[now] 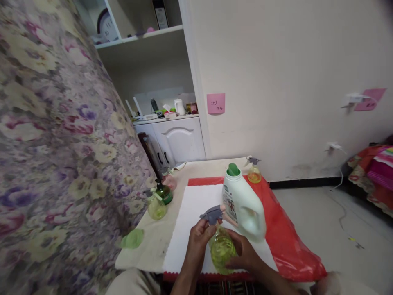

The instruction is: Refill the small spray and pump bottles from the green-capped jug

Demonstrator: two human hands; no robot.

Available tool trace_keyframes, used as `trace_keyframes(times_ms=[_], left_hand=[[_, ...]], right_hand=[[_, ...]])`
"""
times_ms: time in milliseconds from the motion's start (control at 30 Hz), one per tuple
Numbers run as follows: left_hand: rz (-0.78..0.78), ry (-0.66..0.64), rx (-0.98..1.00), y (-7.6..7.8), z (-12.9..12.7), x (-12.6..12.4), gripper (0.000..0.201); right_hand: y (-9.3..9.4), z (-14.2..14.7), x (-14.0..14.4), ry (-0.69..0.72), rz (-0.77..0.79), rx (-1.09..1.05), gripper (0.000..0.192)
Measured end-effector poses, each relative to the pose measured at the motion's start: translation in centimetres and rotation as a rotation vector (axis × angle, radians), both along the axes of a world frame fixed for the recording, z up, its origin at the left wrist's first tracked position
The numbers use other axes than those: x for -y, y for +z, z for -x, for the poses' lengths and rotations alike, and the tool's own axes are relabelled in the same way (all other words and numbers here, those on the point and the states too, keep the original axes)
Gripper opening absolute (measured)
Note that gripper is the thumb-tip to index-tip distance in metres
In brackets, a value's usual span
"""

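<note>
Left hand [201, 235]: lower centre of the frame, in a pinch grip. Right hand [245, 252]: just below and to its right, curved in a wrapping grip. Left forearm [187, 270] and right forearm [270, 274]: rising from the bottom edge, angled inward

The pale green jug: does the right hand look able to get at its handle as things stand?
Probably yes, if it first releases the spray bottle. The right hand is near the handle of the jug, with nothing visible between them.
</note>
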State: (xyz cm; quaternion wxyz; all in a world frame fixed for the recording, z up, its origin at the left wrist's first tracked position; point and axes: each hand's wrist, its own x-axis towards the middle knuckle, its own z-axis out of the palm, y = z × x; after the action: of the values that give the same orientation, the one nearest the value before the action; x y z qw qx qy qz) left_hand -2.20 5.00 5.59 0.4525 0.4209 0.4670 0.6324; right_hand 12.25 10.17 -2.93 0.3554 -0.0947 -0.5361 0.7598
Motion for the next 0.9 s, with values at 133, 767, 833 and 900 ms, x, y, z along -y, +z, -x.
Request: trace_keyframes(times_ms=[133, 767, 833, 900], left_hand=[[0.016, -0.022, 0.0, 0.0, 0.3, 0.0, 0.041], [0.122, 0.105, 0.072, 0.5, -1.3, 0.3, 0.06], [0.131, 0.045, 0.072, 0.7, -1.0, 0.7, 0.059], [0.148, -0.055, 0.066, 1.1, -0.7, 1.1, 0.055]], right_hand=[[-0.2, 0.2, -0.1, 0.012, 0.009, 0.001, 0.085], [-1.2, 1.1, 0.1, -0.024, 0.02, 0.088, 0.096], [-0.2, 0.8, 0.1, 0.067, 0.009, 0.122, 0.091], [0.9, 0.3, 0.2, 0.152, -0.031, 0.159, 0.085]])
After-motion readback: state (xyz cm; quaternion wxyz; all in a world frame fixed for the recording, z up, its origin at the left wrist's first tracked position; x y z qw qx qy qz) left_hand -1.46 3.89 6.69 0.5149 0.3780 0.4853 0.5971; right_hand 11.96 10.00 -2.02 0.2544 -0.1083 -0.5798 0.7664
